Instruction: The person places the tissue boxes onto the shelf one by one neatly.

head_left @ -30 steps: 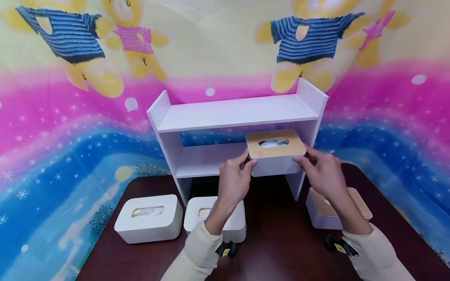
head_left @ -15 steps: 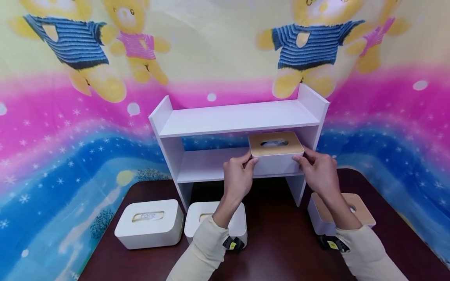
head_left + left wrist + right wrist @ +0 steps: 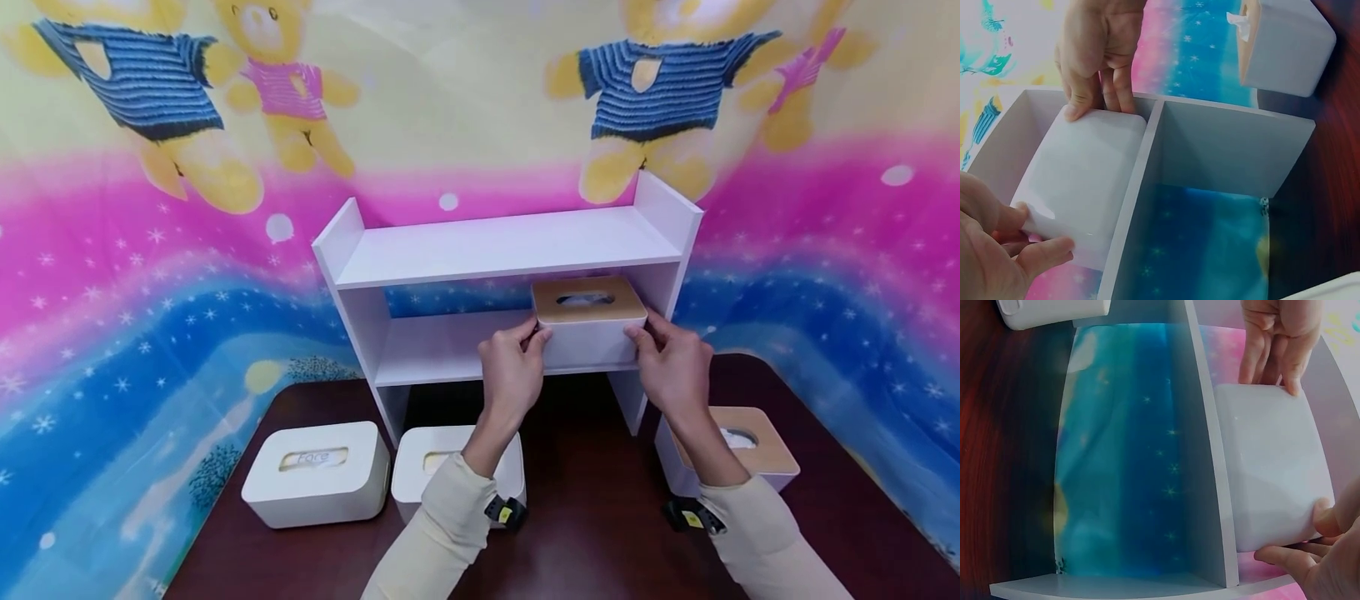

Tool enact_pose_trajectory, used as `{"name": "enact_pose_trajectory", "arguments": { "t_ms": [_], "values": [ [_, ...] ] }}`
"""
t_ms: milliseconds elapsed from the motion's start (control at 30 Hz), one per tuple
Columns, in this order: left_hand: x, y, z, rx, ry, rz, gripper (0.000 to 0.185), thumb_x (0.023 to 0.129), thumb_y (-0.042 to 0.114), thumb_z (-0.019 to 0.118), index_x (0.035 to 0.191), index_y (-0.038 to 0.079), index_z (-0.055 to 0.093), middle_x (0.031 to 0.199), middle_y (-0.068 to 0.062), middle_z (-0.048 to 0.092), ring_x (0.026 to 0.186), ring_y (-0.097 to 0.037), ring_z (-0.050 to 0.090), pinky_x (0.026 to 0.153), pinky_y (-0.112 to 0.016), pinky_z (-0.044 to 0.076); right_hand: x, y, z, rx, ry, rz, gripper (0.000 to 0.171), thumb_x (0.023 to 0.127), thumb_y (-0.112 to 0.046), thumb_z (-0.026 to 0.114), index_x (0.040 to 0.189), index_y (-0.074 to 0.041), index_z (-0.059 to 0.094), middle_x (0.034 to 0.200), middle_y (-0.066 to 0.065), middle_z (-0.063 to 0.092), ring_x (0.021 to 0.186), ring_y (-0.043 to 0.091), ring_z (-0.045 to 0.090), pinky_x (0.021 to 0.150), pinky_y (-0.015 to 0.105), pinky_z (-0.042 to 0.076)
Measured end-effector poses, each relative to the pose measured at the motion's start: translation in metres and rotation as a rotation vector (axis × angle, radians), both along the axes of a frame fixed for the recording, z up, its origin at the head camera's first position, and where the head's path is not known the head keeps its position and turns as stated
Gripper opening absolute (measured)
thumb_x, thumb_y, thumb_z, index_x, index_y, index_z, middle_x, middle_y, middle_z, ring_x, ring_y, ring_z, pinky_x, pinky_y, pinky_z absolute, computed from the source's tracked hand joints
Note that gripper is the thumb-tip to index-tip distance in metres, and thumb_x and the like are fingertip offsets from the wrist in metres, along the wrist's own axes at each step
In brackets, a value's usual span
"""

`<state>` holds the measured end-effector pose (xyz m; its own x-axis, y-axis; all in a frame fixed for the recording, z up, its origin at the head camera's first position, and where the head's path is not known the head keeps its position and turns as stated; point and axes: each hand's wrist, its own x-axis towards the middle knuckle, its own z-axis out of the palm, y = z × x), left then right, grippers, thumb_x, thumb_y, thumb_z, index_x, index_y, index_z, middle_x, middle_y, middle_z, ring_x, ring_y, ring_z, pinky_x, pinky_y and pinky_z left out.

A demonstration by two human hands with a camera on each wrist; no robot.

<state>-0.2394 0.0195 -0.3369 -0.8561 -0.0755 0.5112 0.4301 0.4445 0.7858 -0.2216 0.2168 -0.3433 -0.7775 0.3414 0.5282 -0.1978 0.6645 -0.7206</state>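
Note:
A white tissue box with a wooden lid (image 3: pixel 588 342) sits level in the right part of the middle shelf, under the top board. My left hand (image 3: pixel 513 367) grips its left end, thumb on the front face. At its right end, my right hand (image 3: pixel 675 362) holds it the same way. In the left wrist view the box's white front (image 3: pixel 1085 175) lies between both hands, close along the shelf board (image 3: pixel 1132 206). The right wrist view shows the same front (image 3: pixel 1272 462) beside the board. The back of the box is hidden.
The white two-tier shelf (image 3: pixel 510 246) stands on a dark red table (image 3: pixel 585 533). Two all-white tissue boxes (image 3: pixel 315 483) (image 3: pixel 457 450) stand at left, the second partly behind my left arm. Another wood-lidded tissue box (image 3: pixel 765 442) is behind my right forearm. A bear-print cloth (image 3: pixel 480 100) hangs behind.
The wood-lidded tissue box has moved from in front of the shelf back into the middle tier, with both hands following it forward. The grip at its two ends stays the same.

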Motion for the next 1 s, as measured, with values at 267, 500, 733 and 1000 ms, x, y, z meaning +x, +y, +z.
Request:
{"name": "enact_pose_trajectory", "arguments": {
  "t_ms": [267,500,733,1000],
  "values": [
    [-0.001,-0.004,0.000,0.007,-0.015,-0.042,0.038,0.103,0.024,0.076,0.138,0.009,0.073,0.121,-0.013,0.079,0.105,-0.016,0.079,0.084,-0.031,0.066,0.001,0.001,0.004,-0.042,-0.095,0.047,0.055,0.111,-0.033,0.062,0.157,-0.006,0.052,0.143,0.027,0.065,0.124,0.043,0.071,0.096,0.060,0.059],
    [0.013,-0.033,-0.004,0.058,-0.080,-0.129,0.049,0.103,0.030,0.075,0.145,0.005,0.067,0.140,-0.020,0.070,0.125,-0.029,0.072,0.099,-0.042,0.062,0.024,0.003,0.001,-0.080,-0.178,0.112,0.071,0.108,-0.048,0.061,0.167,-0.015,0.040,0.161,0.018,0.054,0.141,0.036,0.060,0.105,0.049,0.052],
    [0.036,-0.074,-0.013,0.103,-0.130,-0.123,0.057,0.102,0.030,0.077,0.152,0.008,0.061,0.154,-0.014,0.061,0.136,-0.029,0.066,0.100,-0.039,0.061,0.049,-0.005,-0.012,-0.061,-0.138,0.135,0.078,0.107,-0.048,0.064,0.170,-0.014,0.033,0.168,0.018,0.046,0.149,0.039,0.053,0.109,0.053,0.049],
    [0.061,-0.118,-0.032,-0.007,-0.200,-0.055,0.066,0.102,0.041,0.074,0.159,0.014,0.054,0.160,-0.007,0.057,0.136,-0.029,0.066,0.104,-0.045,0.060,0.063,-0.015,-0.037,-0.015,-0.163,0.185,0.070,0.106,-0.041,0.069,0.162,-0.006,0.046,0.159,0.023,0.056,0.141,0.044,0.060,0.106,0.044,0.053]
  ]
}}
